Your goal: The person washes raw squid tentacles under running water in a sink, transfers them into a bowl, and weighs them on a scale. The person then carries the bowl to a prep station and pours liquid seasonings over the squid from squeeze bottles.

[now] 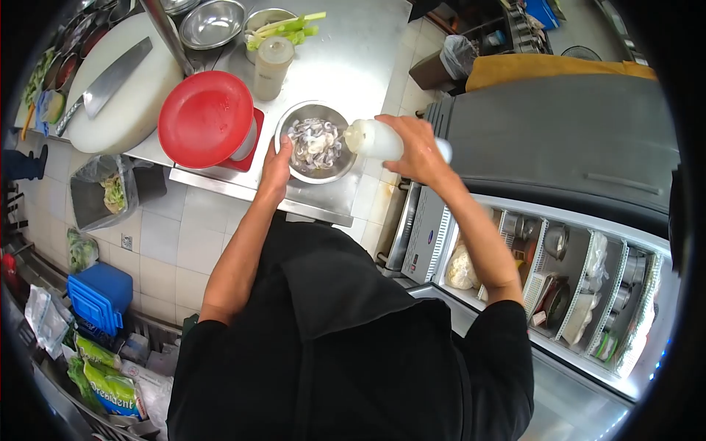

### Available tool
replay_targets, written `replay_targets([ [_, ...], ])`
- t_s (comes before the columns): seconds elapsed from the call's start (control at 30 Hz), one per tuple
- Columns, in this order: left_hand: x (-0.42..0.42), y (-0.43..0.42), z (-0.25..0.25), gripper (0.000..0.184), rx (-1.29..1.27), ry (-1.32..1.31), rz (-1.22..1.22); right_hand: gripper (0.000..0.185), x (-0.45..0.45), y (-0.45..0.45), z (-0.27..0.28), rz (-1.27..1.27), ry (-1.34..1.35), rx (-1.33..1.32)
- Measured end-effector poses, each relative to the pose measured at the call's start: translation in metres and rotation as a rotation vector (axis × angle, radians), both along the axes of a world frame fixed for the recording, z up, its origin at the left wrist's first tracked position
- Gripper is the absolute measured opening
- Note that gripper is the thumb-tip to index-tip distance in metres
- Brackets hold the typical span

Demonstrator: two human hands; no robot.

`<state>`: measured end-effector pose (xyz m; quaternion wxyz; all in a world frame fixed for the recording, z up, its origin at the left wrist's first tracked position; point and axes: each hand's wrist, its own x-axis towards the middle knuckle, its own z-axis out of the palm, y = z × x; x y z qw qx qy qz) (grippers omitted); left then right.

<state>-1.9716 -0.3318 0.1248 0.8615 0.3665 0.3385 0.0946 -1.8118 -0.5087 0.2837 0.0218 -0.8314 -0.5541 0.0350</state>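
A metal bowl (342,170) stands near the front edge of the steel table, with pale sliced pieces (316,143) inside that look like squid. My left hand (276,167) grips the bowl's left rim, thumb at the edge. In my right hand (418,147) is a translucent white squeeze bottle (379,140), tipped sideways with its nozzle end over the bowl's right side. Left of the bowl sits a red round plate (206,119) on a scale with a red base (254,151). A capped bottle (273,67) with beige contents stands upright behind the bowl.
A cleaver (121,77) lies on a round white cutting board (147,110) at the left. Behind are metal bowls (212,23) and green stalks (294,29). An open chest fridge (544,279) is at my right. A waste bin (88,198) stands below the table's left side.
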Motion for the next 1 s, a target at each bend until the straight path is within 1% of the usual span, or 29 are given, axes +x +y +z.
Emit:
replay_targets([
  [0.03, -0.002, 0.003, 0.001, 0.057, 0.009, 0.082, 0.022, 0.082, 0.004, -0.002, -0.020, -0.054, 0.104, 0.136],
  [0.07, -0.003, 0.007, 0.001, 0.056, 0.019, 0.166, 0.043, 0.082, 0.006, 0.000, -0.036, -0.048, 0.104, 0.145],
  [0.1, -0.003, 0.011, -0.036, 0.053, 0.109, 0.109, 0.063, 0.084, 0.006, 0.007, -0.053, -0.173, 0.382, 0.324],
  [0.13, -0.004, 0.015, -0.050, 0.053, 0.126, 0.110, 0.063, 0.086, 0.006, 0.014, -0.068, -0.299, 0.663, 0.504],
  [0.17, -0.006, 0.020, -0.059, 0.058, 0.176, 0.111, 0.015, 0.089, 0.010, 0.023, -0.081, -0.316, 0.690, 0.579],
  [0.2, -0.007, 0.023, -0.057, 0.064, 0.226, 0.114, -0.040, 0.089, 0.013, 0.036, -0.088, -0.326, 0.694, 0.600],
  [0.23, -0.005, 0.019, -0.053, 0.057, 0.281, 0.146, -0.025, 0.091, 0.018, 0.043, -0.093, -0.326, 0.674, 0.702],
  [0.27, -0.008, 0.019, -0.042, 0.057, 0.296, 0.147, -0.052, 0.092, 0.019, 0.053, -0.100, -0.331, 0.648, 0.802],
  [0.33, -0.006, 0.016, -0.014, 0.043, 0.133, 0.215, 0.071, 0.092, 0.020, 0.079, -0.096, -0.390, 0.735, 0.910],
  [0.37, -0.009, 0.019, -0.043, 0.045, 0.201, 0.199, 0.065, 0.093, 0.025, 0.090, -0.108, -0.436, 0.826, 0.920],
  [0.4, -0.012, 0.017, -0.043, 0.048, 0.205, 0.205, 0.041, 0.094, 0.030, 0.095, -0.127, -0.504, 0.898, 0.939],
  [0.43, -0.011, 0.012, -0.014, 0.051, 0.186, 0.324, 0.011, 0.104, 0.036, 0.098, -0.149, -0.492, 0.807, 0.859],
  [0.47, -0.018, 0.013, -0.034, 0.048, 0.121, 0.178, -0.043, 0.108, 0.033, 0.095, -0.147, -0.435, 0.636, 0.891],
  [0.5, -0.029, 0.020, -0.037, 0.049, 0.067, 0.257, -0.138, 0.109, 0.026, 0.083, -0.137, -0.361, 0.600, 0.955],
  [0.53, -0.036, 0.021, -0.035, 0.053, 0.065, 0.283, -0.166, 0.106, 0.014, 0.064, -0.127, -0.418, 0.605, 0.999],
  [0.57, -0.045, 0.016, -0.032, 0.059, 0.189, 0.352, -0.123, 0.101, 0.001, 0.042, -0.132, -0.491, 0.552, 1.018],
  [0.6, -0.052, 0.010, -0.015, 0.065, 0.285, 0.357, -0.157, 0.094, -0.017, 0.016, -0.142, -0.550, 0.464, 1.099],
  [0.63, -0.058, 0.004, 0.009, 0.073, 0.459, 0.421, -0.255, 0.084, -0.042, -0.018, -0.151, -0.733, 0.605, 1.076],
  [0.67, -0.067, -0.005, 0.009, 0.064, 0.613, 0.331, -0.184, 0.071, -0.071, -0.053, -0.166, -0.889, 0.628, 1.147],
  [0.7, -0.074, -0.006, 0.012, 0.054, 0.819, 0.362, -0.255, 0.057, -0.098, -0.086, -0.232, -1.109, 0.671, 1.254],
  [0.73, -0.079, -0.007, 0.006, 0.046, 0.864, 0.228, -0.242, 0.047, -0.144, -0.124, -0.269, -1.473, 0.696, 1.072],
  [0.77, -0.082, -0.002, 0.005, 0.038, 0.875, 0.276, -0.351, 0.040, -0.181, -0.157, -0.294, -1.705, 0.593, 0.897],
  [0.8, -0.080, 0.001, 0.004, 0.031, 0.832, 0.220, -0.473, 0.034, -0.237, -0.191, -0.311, -2.053, 0.896, 0.365],
  [0.83, -0.076, 0.002, -0.003, 0.026, 0.756, 0.186, -0.569, 0.030, -0.318, -0.217, -0.393, -2.054, 0.920, 0.233],
  [0.87, -0.065, -0.004, 0.005, 0.023, 0.810, 0.168, -0.729, 0.029, -0.394, -0.241, -0.467, -2.047, 0.944, 0.100],
  [0.9, -0.056, -0.017, 0.015, 0.020, 0.794, 0.001, -0.791, 0.029, -0.424, -0.254, -0.336, -1.339, 1.041, -0.419],
  [0.93, -0.043, -0.031, 0.030, 0.017, 0.695, 0.001, -0.863, 0.042, -0.452, -0.259, -0.309, -2.123, 1.192, -0.018],
  [0.97, -0.034, -0.026, 0.009, 0.017, 0.676, -0.044, -0.898, 0.063, -0.487, -0.258, -0.299, -2.865, 1.219, 0.542],
  [1.0, -0.023, -0.029, 0.005, 0.017, 0.698, -0.046, -0.930, 0.074, -0.529, -0.282, -0.353, -3.043, 0.502, 0.483],
])
